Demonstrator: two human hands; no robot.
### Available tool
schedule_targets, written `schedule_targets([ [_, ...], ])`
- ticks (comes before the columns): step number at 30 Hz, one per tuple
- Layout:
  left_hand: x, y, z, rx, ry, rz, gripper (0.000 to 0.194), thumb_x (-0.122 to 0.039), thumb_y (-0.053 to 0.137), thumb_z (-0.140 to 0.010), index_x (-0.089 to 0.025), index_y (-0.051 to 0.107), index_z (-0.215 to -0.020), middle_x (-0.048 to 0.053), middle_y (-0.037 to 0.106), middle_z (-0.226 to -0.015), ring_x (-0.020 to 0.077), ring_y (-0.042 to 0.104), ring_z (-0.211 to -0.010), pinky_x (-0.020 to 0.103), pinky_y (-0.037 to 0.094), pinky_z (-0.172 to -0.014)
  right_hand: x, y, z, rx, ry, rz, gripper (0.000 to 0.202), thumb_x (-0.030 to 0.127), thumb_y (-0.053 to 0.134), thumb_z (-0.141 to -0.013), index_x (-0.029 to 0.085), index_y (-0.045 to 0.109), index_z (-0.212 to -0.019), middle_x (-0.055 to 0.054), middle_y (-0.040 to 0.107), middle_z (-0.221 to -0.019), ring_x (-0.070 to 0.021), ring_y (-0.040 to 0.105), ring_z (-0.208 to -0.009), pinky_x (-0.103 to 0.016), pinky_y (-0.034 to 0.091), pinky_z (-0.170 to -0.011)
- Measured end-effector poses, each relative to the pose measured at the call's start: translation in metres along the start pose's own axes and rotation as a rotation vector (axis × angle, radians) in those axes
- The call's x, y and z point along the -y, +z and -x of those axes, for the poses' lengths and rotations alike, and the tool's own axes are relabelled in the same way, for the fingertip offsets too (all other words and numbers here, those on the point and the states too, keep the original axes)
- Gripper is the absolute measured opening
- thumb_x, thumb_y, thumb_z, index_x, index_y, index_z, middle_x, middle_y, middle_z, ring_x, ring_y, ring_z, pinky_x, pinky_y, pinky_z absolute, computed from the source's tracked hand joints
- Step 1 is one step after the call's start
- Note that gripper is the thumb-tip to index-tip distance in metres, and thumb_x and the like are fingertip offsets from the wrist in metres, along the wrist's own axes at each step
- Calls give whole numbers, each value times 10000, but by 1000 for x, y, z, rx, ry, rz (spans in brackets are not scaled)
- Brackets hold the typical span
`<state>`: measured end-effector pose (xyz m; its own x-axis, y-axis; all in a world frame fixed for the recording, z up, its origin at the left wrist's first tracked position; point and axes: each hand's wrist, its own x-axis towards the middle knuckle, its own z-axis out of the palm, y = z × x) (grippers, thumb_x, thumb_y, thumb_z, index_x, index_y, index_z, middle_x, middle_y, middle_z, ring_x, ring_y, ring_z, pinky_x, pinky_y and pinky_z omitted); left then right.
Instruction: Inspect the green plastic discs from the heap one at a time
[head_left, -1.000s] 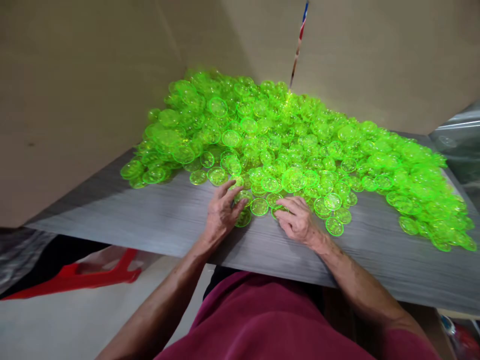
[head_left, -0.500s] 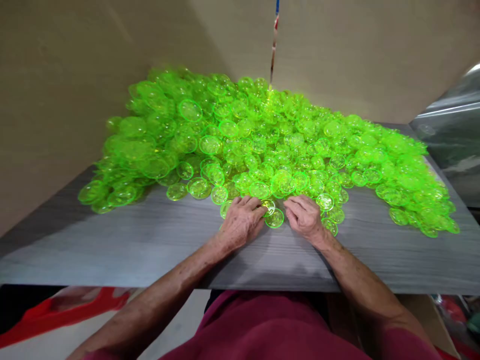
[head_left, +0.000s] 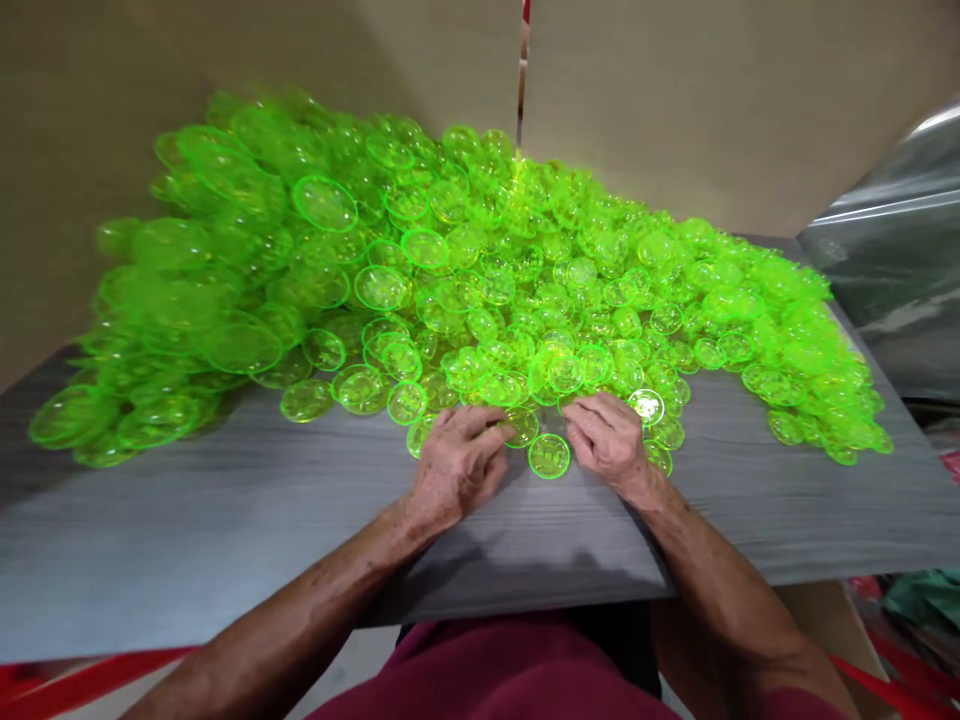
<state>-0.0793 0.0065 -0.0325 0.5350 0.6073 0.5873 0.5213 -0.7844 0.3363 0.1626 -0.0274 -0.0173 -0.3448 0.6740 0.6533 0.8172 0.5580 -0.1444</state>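
A wide heap of clear neon-green round plastic pieces (head_left: 457, 290) spreads over the grey table. At the heap's front edge, my left hand (head_left: 463, 455) has its fingers bent, with the fingertips at a green disc (head_left: 521, 427); whether it grips the disc is unclear. My right hand (head_left: 606, 437) is closed at the front of the heap, thumb against the fingers, and what it holds, if anything, is hidden. One green disc (head_left: 549, 456) lies flat on the table between my hands. A shiny disc (head_left: 646, 406) rests just right of my right hand.
The grey wood-grain table (head_left: 300, 540) runs along the front. Behind the heap stand tan panels (head_left: 660, 100) with a narrow vertical gap. Grey plastic sheeting (head_left: 900, 270) is at the right. Red items (head_left: 112, 685) show below the table's edge.
The view has shifted and tilted. My left hand has drawn a little away from my right hand, and the disc between them now lies nearer the table's front, more fully in view.
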Motion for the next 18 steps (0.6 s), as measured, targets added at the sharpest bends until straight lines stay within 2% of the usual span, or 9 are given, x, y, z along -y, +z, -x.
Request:
schedule_targets([
  [3, 4, -1, -1, -74, -59, 12, 241, -124, 555, -869, -237, 750, -954, 60, 785, -1003, 219, 719, -870, 373, 499, -738, -3, -1, 3, 7, 16, -2, 244, 114, 575, -936, 216, 765, -1052, -60, 758, -903, -180, 673, -796, -328, 549, -730],
  [7, 12, -4, -3, -111, -82, -37, 228, -154, 558, -899, -252, 758, -945, 44, 791, -970, 201, 717, -835, 346, 497, -724, -6, -1, 5, -10, 23, -40, 251, 94, 592, -917, 208, 757, -1069, -60, 755, -882, -183, 681, -789, -322, 544, -720],
  [12, 14, -8, -8, -175, -19, -70, 225, -131, 562, -901, -247, 753, -920, 27, 788, -915, 185, 708, -790, 328, 465, -698, -1, -5, 0, -39, 50, -30, 230, 96, 572, -930, 216, 743, -1026, -45, 754, -827, -177, 685, -743, -314, 555, -695],
  [15, 13, -9, -10, -165, 64, -75, 219, -113, 556, -898, -235, 736, -916, 22, 791, -886, 178, 703, -753, 326, 444, -677, 4, -7, -4, -56, 33, -30, 188, 98, 578, -940, 203, 725, -993, -43, 752, -787, -170, 682, -707, -299, 557, -673],
  [18, 13, -10, -11, -98, 107, -41, 200, -131, 553, -906, -239, 722, -899, 14, 799, -872, 176, 708, -739, 334, 452, -679, 7, -8, -5, -43, 24, -41, 170, 108, 584, -945, 205, 719, -981, -34, 747, -765, -165, 682, -685, -290, 548, -648],
])
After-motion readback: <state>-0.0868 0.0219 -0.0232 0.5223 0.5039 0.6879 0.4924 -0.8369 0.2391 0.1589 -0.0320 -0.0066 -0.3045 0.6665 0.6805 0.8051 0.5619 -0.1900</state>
